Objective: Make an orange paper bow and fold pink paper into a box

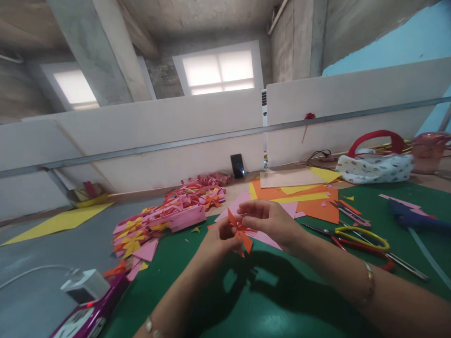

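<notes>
Orange paper, folded into a small bow (241, 233), sits pinched between both hands above a green mat (225, 300). Left hand (220, 237) grips its near side with fingertips closed on it; right hand (271, 219) closes over the top, fingers curled onto the folds, a bangle (369, 281) on that wrist. Just behind the grip lie pink sheets (268, 239), and farther back a spread of orange and yellow paper (303, 195). To the right of the grip, near the right forearm, yellow-handled scissors (362, 237) rest on the mat beside red-handled ones (373, 253), with smaller snips (350, 213) behind them. Left of the grip, a long heap of finished pink, yellow and orange bows (169, 213) runs back across the grey table (38, 295). Nearer than the hands, at the left, a white charger (86, 285) lies on a purple device (88, 314). Well behind, a phone (238, 165) leans on a pale partition (169, 136); a patterned bag with red handles (375, 166) stands at the far right. Overhead, bare concrete beams and two bright frosted windows (218, 69).
</notes>
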A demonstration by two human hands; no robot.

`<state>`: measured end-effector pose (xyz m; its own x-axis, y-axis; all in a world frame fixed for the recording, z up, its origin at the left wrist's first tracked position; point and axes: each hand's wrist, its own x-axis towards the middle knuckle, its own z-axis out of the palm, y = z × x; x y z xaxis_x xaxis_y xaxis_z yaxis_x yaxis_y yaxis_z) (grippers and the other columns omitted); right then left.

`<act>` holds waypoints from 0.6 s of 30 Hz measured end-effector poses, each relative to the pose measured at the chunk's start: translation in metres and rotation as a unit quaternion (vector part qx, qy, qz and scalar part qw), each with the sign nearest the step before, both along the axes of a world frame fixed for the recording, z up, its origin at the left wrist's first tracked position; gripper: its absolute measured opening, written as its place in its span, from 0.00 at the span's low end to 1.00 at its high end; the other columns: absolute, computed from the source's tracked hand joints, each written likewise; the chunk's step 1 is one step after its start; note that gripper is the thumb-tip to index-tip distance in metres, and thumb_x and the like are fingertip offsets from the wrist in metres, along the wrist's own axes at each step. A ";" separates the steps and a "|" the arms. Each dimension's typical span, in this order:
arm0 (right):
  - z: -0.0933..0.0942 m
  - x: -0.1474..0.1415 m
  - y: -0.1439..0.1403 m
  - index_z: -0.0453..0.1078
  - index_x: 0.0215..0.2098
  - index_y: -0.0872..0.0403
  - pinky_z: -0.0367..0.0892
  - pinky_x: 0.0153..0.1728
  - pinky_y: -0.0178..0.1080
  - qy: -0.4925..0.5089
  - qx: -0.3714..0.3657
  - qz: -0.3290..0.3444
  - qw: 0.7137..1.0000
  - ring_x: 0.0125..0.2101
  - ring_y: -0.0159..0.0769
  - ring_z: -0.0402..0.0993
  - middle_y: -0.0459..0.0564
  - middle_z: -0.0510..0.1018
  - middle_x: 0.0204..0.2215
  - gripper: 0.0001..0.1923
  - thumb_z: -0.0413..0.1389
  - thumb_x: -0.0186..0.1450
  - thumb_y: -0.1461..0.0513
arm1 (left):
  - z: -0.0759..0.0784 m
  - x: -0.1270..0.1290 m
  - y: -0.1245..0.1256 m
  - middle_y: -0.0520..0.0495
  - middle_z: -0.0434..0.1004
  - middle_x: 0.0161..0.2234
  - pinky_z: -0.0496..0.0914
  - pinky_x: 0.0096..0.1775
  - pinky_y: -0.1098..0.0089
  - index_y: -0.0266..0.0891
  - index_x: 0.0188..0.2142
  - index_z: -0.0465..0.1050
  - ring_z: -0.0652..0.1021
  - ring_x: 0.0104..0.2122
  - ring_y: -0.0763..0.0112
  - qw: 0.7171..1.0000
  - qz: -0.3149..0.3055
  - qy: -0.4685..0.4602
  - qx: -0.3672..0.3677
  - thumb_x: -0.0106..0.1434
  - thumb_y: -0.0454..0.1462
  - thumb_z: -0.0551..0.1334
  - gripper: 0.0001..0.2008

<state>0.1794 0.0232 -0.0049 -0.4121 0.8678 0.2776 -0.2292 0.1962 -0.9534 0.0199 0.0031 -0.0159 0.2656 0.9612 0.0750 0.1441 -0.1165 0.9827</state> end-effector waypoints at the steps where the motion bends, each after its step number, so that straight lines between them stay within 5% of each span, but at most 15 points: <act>1: 0.000 0.001 0.001 0.69 0.42 0.56 0.68 0.43 0.41 -0.017 0.023 0.007 1.000 0.41 0.37 0.73 0.52 0.76 0.40 0.20 0.63 0.51 0.63 | -0.002 -0.001 0.002 0.51 0.72 0.27 0.66 0.30 0.69 0.37 0.46 0.65 0.74 0.27 0.68 0.997 -0.024 -0.052 -0.042 0.45 0.33 0.62 0.25; 7: 0.002 0.004 0.003 0.69 0.47 0.54 0.66 0.43 0.42 -0.180 0.195 -0.070 0.962 0.40 0.38 0.72 0.51 0.75 0.42 0.27 0.63 0.48 0.66 | 0.003 0.001 -0.006 0.49 0.75 0.30 0.67 0.31 0.72 0.39 0.51 0.61 0.77 0.29 0.67 0.963 -0.098 -0.209 -0.136 0.41 0.26 0.56 0.33; 13: 0.005 0.005 0.002 0.69 0.45 0.58 0.68 0.36 0.38 -0.179 0.081 -0.046 0.979 0.34 0.35 0.72 0.51 0.76 0.33 0.20 0.59 0.55 0.62 | 0.016 0.005 -0.017 0.49 0.76 0.27 0.67 0.27 0.73 0.36 0.51 0.62 0.76 0.24 0.70 0.956 -0.143 -0.221 -0.132 0.40 0.27 0.53 0.34; 18: -0.001 0.005 0.005 0.68 0.46 0.54 0.67 0.39 0.38 -0.174 0.060 0.017 0.983 0.38 0.35 0.71 0.50 0.74 0.37 0.20 0.59 0.54 0.62 | 0.010 0.000 -0.013 0.46 0.77 0.33 0.69 0.32 0.68 0.36 0.51 0.62 0.77 0.29 0.66 0.961 -0.107 -0.220 -0.127 0.38 0.27 0.53 0.35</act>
<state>0.1841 0.0282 -0.0058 -0.5274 0.8222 0.2141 0.0977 0.3090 -0.9460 0.0199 -0.0103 -0.0056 0.4562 0.8899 -0.0046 -0.2934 0.1553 0.9433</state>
